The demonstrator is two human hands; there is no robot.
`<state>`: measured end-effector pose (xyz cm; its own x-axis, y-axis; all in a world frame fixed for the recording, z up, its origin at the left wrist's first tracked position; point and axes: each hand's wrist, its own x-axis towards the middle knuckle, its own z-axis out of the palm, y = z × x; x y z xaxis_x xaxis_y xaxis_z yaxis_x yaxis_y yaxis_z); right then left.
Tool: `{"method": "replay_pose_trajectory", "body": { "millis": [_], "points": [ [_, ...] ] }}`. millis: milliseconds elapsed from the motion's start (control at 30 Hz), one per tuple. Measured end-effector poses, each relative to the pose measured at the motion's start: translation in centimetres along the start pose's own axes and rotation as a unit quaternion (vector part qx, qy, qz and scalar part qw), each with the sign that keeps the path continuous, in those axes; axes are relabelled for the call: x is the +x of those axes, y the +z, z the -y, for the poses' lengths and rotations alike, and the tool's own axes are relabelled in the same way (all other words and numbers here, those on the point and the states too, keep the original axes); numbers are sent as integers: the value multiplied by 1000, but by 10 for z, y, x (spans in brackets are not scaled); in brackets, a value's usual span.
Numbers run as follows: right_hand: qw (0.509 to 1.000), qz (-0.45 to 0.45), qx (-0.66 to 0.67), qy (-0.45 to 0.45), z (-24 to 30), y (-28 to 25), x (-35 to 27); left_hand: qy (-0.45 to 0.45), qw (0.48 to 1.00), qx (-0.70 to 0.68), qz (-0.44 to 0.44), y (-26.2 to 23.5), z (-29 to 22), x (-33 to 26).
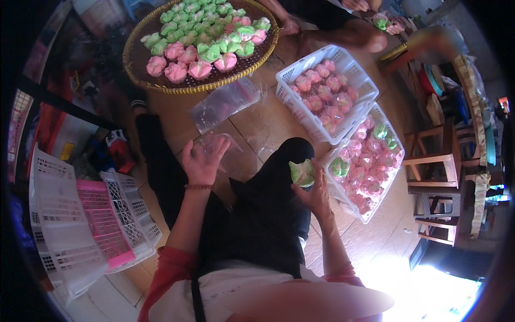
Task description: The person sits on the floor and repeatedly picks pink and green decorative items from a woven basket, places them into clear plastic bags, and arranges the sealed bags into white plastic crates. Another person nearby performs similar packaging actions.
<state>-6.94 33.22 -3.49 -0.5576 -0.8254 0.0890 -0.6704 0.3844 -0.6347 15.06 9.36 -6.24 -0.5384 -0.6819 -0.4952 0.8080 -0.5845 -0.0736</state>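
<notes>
At nine o'clock, just off centre, a person's left hand (206, 162) is raised with fingers loosely spread against clear plastic film (229, 146); whether it grips the film, I cannot tell. At four o'clock, the right hand (315, 196) grasps a green split-topped steamed bun (302, 174) between thumb and fingers. Pink and green buns fill a round woven tray (201, 88) at eleven o'clock. Wrapped buns fill a white plastic crate (343, 202) at three o'clock.

Likely a food workshop: petal-shaped pink and green cakes (199, 70) occupy a round woven tray (188, 91) and white plastic crates (358, 110).
</notes>
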Motion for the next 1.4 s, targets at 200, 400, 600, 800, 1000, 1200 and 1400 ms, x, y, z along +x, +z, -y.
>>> {"method": "replay_pose_trajectory", "body": {
  "millis": [200, 400, 600, 800, 1000, 1200, 1400],
  "points": [
    [997, 13, -58, -45, 4, -4, 6, -11, 999, 45, 4, 4, 17, 5],
    [1000, -9, 13, 25, -2, -6, 4, -30, 998, 59, -15, -1, 34, 9],
    [999, -49, 17, 15, -5, -9, 2, -67, 996, 51, -22, -11, 43, 13],
    [994, -46, 46, 82, -27, -15, -4, -21, 997, 66, -16, -12, 44, 10],
    [960, -256, -67, 91, -97, -27, -16, -47, 998, 47, -22, -13, 40, 14],
    [951, -240, -159, 117, -129, -5, -14, -61, 995, 76, 1, -10, 50, 14],
    [950, -251, -150, 112, -130, -2, -22, -51, 997, 63, -6, -7, 50, 11]
  ]
}}
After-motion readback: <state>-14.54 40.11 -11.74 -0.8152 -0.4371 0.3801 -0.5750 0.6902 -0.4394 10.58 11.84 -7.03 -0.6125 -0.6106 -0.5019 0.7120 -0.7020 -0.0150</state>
